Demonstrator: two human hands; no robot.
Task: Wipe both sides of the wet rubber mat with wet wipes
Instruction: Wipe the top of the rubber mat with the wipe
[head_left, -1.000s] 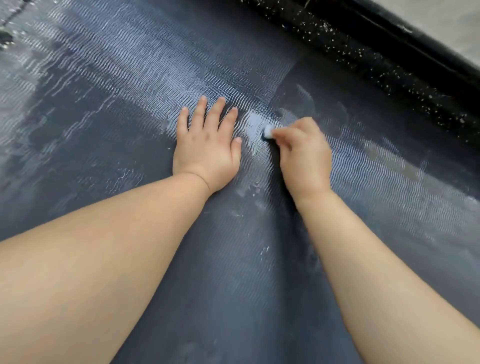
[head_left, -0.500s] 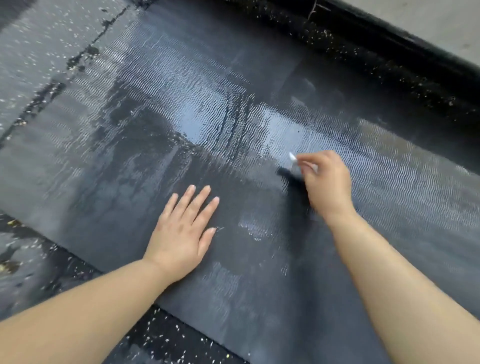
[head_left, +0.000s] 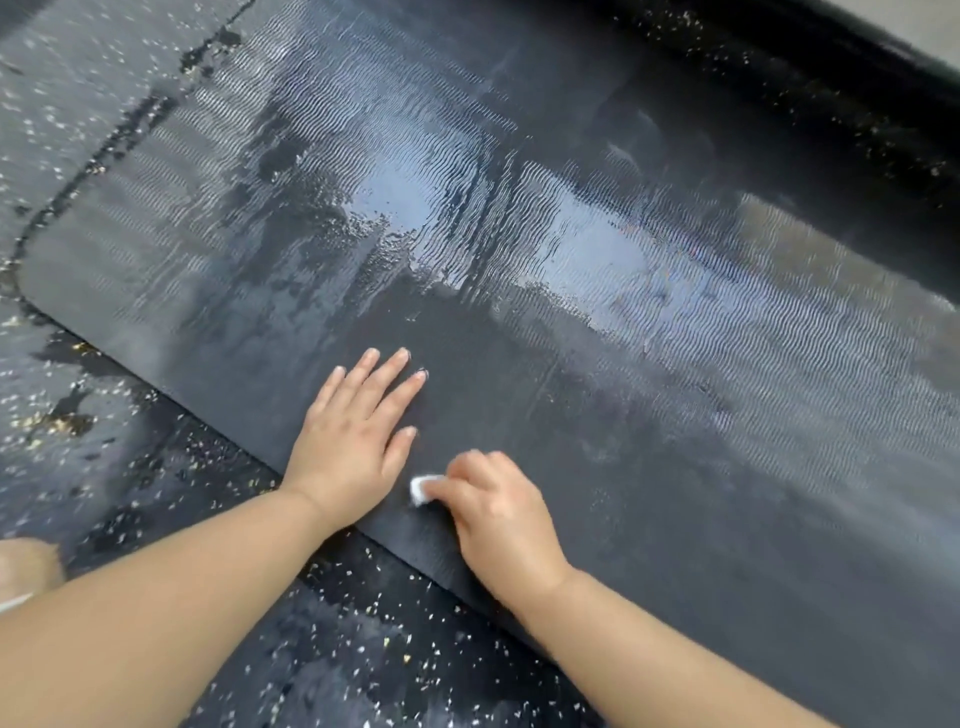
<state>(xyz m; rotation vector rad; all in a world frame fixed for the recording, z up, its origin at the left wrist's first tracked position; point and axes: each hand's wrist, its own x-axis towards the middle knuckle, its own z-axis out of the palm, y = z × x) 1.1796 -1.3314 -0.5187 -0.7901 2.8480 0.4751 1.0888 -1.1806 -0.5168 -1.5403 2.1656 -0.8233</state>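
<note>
Right hand (head_left: 498, 519) curled round a small white wet wipe (head_left: 422, 488), pressing it on the rubber mat (head_left: 623, 338) near its 6 o'clock edge. Left hand (head_left: 358, 447) flat, fingers straight, at the wipe's 10 o'clock. Mat dark, wave-ribbed — glossy wet toward 12 o'clock, matte by the hands.

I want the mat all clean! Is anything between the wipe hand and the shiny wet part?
Nothing visible. The right hand holds the wet wipe on bare rubber mat; the left hand lies flat just left of it.
</note>
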